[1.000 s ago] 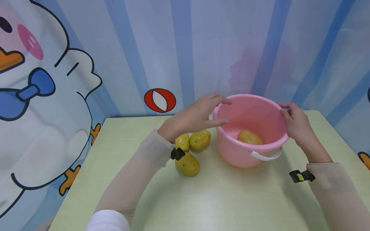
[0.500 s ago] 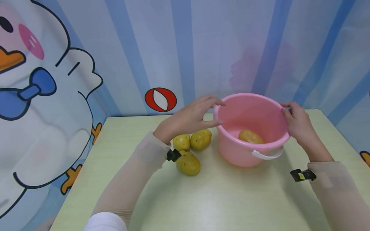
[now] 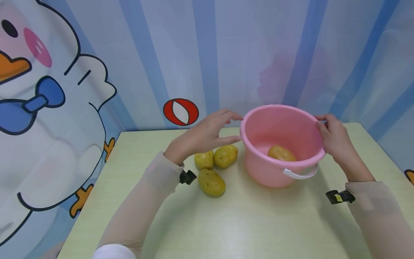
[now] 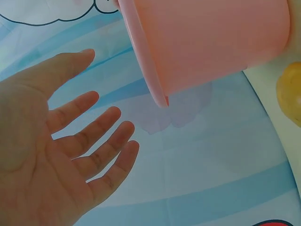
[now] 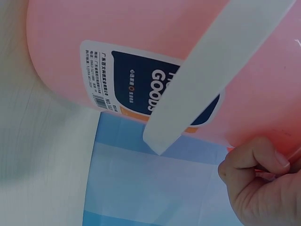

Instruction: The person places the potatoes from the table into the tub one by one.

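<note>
From my end I count four potatoes point(image 3: 211, 183): three on one table point(image 3: 252, 223), one in one pink bucket point(image 3: 265, 172). One white handle point(image 5: 211, 73), one label point(image 5: 129, 84), one left hand point(image 3: 205, 132), one right hand point(image 3: 337, 138), two wrist devices point(image 3: 187, 177), one printed ball point(image 3: 180, 112).

The bucket point(image 3: 266, 172) is smooth, softly glossy plastic with a smooth plastic handle point(image 5: 221, 66). The potatoes point(image 3: 211, 182) have a slight sheen; the surface point(image 3: 252, 223) looks wood-grained, the backdrop point(image 3: 245, 54) like creased cloth.
</note>
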The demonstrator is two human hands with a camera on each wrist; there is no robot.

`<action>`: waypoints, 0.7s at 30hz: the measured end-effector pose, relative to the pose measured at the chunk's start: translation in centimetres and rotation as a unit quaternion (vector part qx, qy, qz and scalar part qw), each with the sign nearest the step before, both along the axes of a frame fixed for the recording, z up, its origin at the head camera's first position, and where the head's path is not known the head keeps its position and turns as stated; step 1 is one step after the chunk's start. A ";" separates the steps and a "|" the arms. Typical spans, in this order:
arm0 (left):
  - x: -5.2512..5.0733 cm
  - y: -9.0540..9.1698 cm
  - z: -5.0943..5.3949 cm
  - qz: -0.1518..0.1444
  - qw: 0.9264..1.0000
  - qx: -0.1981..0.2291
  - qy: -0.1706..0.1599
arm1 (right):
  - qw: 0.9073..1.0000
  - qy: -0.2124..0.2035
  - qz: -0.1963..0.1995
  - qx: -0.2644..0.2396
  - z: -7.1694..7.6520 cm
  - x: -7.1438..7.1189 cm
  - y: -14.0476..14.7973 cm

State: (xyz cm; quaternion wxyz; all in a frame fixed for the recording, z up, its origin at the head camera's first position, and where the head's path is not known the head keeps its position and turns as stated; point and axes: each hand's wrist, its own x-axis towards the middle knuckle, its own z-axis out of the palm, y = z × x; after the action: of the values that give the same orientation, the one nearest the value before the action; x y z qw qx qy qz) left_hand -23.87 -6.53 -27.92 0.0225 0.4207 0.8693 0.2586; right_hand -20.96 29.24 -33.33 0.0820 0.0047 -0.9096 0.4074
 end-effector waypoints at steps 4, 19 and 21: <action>0.1 -0.7 -0.3 0.014 1.000 -0.011 -0.007 | 1.000 0.003 -0.001 0.002 0.0 0.0 0.0; 0.8 -2.7 -1.9 0.039 0.999 -0.024 -0.026 | 1.000 0.012 0.002 0.001 -0.1 0.1 -0.2; 1.1 -2.8 -2.2 0.043 0.998 -0.026 -0.033 | 1.000 0.011 0.003 0.002 -0.1 0.1 -0.2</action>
State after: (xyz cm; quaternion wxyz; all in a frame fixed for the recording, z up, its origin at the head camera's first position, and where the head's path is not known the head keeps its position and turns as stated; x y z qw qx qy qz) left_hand -22.81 -9.38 -30.13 0.0507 0.3736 0.8918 0.2499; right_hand -20.84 29.09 -33.41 0.0910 0.0119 -0.9093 0.4059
